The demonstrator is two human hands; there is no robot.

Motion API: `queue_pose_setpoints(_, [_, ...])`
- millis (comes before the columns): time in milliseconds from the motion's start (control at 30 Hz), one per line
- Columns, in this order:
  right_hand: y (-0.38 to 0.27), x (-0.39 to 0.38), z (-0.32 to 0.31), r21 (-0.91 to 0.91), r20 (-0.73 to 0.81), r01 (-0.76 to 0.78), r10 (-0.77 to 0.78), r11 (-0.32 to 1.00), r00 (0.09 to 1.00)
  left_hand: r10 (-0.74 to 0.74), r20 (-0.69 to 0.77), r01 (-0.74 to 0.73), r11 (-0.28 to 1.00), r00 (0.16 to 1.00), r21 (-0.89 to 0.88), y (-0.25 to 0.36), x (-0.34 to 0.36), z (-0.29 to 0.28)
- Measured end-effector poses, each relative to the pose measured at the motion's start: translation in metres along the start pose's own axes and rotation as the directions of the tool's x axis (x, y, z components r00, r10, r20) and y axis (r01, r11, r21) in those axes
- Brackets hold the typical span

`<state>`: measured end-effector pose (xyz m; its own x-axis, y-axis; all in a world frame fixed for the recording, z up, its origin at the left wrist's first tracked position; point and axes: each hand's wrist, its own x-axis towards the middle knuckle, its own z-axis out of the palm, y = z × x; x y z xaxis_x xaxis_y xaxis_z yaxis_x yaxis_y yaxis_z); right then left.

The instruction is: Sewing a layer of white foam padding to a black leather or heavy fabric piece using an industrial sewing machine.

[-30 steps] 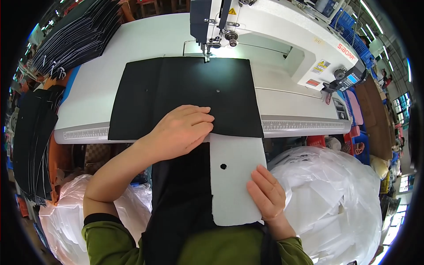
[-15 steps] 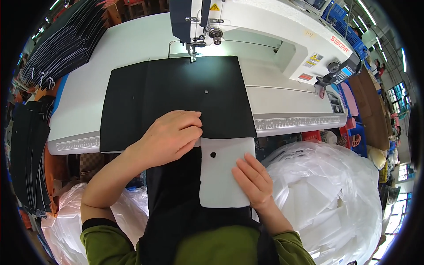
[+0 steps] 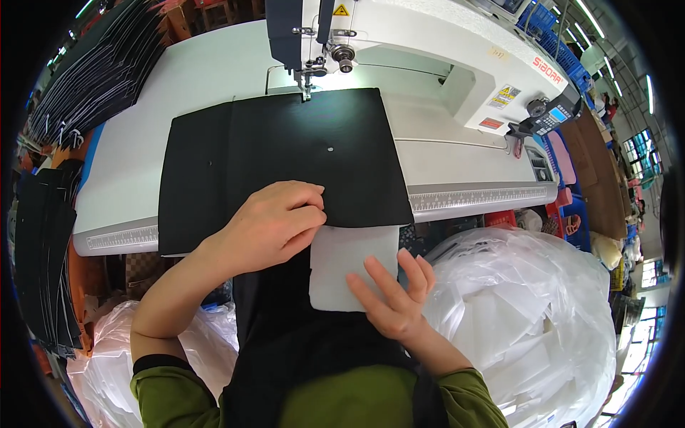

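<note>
A black panel (image 3: 285, 153), apparently fabric, lies across the front of the sewing table, its far edge under the presser foot of a white sewing machine (image 3: 428, 43). My left hand (image 3: 278, 217) is closed in a pinch on the panel's near edge. Out from beneath that edge sticks a white sheet (image 3: 335, 278), stiff-looking with rounded corners; its far part is hidden by the panel. My right hand (image 3: 394, 296) rests with spread fingertips on the sheet's right side. Whether the sheet goes between layers or just under the panel cannot be told.
Stacked black panels (image 3: 93, 71) stand at the far left, with more black pieces (image 3: 43, 250) nearer. A clear plastic bag of white sheets (image 3: 521, 328) bulges at my right, another bag (image 3: 164, 342) at my left. A ruler strip (image 3: 485, 197) runs along the table's front edge.
The white sheet has slid farther under the black panel, and its dark hole is now hidden. My right hand has moved left, fingers spreading. My left hand keeps its pinch.
</note>
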<state>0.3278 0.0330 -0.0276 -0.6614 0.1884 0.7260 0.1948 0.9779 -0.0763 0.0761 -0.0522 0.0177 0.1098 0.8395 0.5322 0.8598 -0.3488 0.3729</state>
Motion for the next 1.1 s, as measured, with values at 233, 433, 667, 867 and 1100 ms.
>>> queue_pose_setpoints(233, [0.005, 0.018, 0.029, -0.131, -0.088, -0.193, 0.182, 0.973, 0.979, -0.001, -0.035, 0.0, 1.0, 0.999, -0.011, 0.002, 0.002, 0.002])
queue_pose_setpoints(433, [-0.008, 0.031, 0.042, -0.138, -0.176, -0.078, 0.053, 0.987, 0.983, -0.059, 0.044, 0.062, 0.995, 0.997, -0.082, 0.001, -0.001, -0.001])
queue_pose_setpoints(667, [0.006, 0.052, 0.055, -0.145, -0.144, -0.085, 0.064, 0.986, 0.987, -0.177, 0.082, 0.192, 0.95, 0.981, -0.247, -0.001, 0.0, -0.007])
queue_pose_setpoints(867, [0.015, 0.052, 0.064, -0.195, -0.194, 0.012, -0.05, 0.981, 0.98, -0.123, -0.006, 0.118, 0.963, 0.992, -0.242, 0.001, 0.005, -0.006])
queue_pose_setpoints(1100, [0.014, 0.07, 0.055, -0.17, -0.07, -0.105, 0.094, 0.98, 0.993, -0.19, 0.107, 0.214, 0.932, 0.976, -0.293, -0.002, 0.007, -0.01])
